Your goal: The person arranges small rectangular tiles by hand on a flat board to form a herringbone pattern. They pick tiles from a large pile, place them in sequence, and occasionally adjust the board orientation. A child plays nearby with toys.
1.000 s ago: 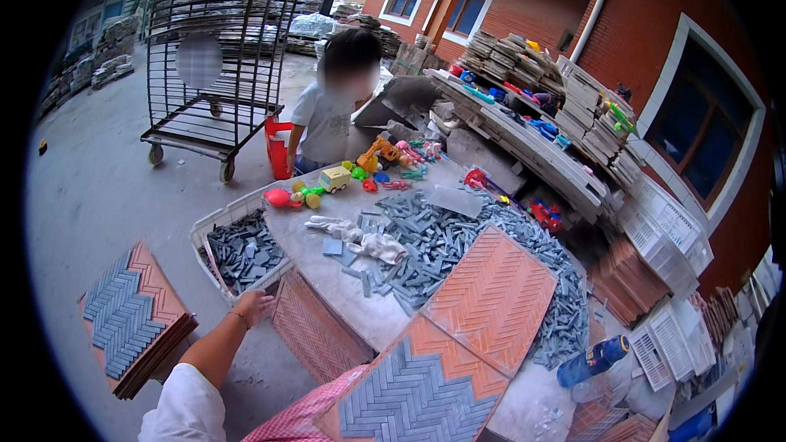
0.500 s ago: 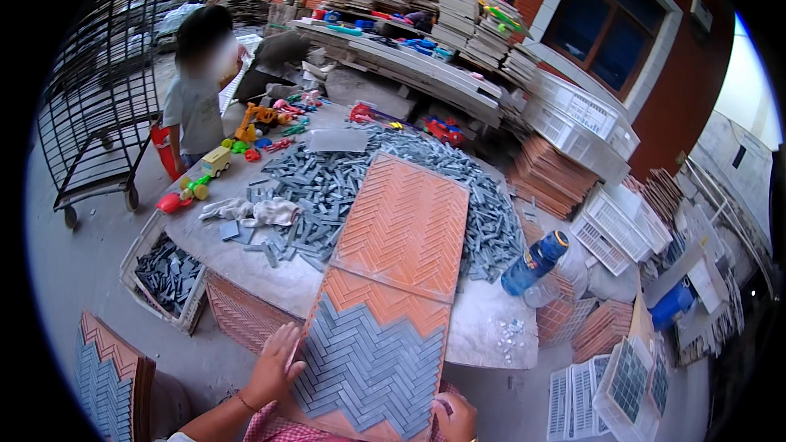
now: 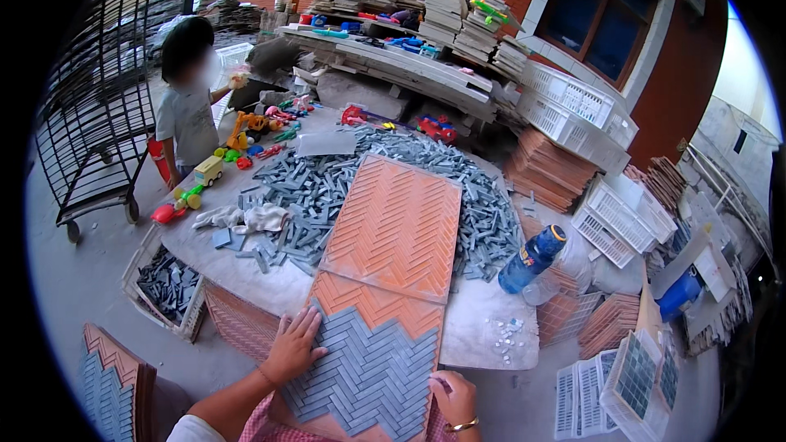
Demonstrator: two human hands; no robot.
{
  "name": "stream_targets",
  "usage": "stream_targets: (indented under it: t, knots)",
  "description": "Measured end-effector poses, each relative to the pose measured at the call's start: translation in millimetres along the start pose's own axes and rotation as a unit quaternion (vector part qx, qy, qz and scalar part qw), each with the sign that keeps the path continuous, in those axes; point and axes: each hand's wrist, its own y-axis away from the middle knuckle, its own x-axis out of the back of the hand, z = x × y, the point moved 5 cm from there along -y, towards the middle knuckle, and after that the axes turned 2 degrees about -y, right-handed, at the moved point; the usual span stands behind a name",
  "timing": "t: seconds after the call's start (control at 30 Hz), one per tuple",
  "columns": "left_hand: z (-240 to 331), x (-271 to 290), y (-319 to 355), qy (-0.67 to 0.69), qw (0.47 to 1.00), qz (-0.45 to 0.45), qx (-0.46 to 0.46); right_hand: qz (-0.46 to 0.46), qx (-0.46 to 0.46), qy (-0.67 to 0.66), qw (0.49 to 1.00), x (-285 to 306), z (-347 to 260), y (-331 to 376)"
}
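Note:
An orange herringbone mould tray rests toward me at the table's front, its lower part filled with grey strip tiles in a zigzag pattern. A second orange mould tray, with bare grooves, lies beyond it on the tile heap. My left hand lies with outstretched fingers on the tiled tray's left edge, fingertips over the outer tiles. At the right edge my right hand is closed with curled fingers; whatever is in them, if anything, is hidden. Loose grey strip tiles surround the far tray.
A blue bottle stands at the table's right. White gloves and toys lie left, near a standing person. A crate of dark tiles sits below left; stacked white crates rise at right.
My left hand has moved up and right, from beside the tray onto its tiled edge. My right hand has shifted slightly up, fingers more curled. The standing person's arm now reaches outward.

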Motion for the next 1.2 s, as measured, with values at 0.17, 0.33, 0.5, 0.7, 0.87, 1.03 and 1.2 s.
stream_targets:
  t: [0.17,0.33,0.5,0.7,0.87,1.03,1.2]
  knots:
    - [1,2,-3,-0.006,1.0,-0.005,-0.003,0.0,-0.058,-0.053,0.997,-14,20,-32]
    - [-5,-5,1,0.01,1.0,-0.012,0.002,0.095,-0.041,-0.016,0.994,-29,57,-107]
    - [-3,-16,-10,0.007,1.0,0.003,-0.027,0.199,-0.057,0.073,0.976,-42,135,-185]
    - [-3,-12,-4,0.025,0.998,0.046,-0.026,0.117,-0.274,-0.023,0.954,-69,207,-249]
    - [0,-11,0,0.051,0.997,0.048,-0.03,0.086,-0.344,-0.188,0.916,-76,233,-262]
    - [4,-7,1,0.055,0.997,0.039,-0.032,0.046,-0.375,-0.367,0.85,-71,173,-261]
    - [6,-4,2,0.062,0.996,0.052,-0.027,0.044,-0.209,-0.406,0.888,-47,151,-271]
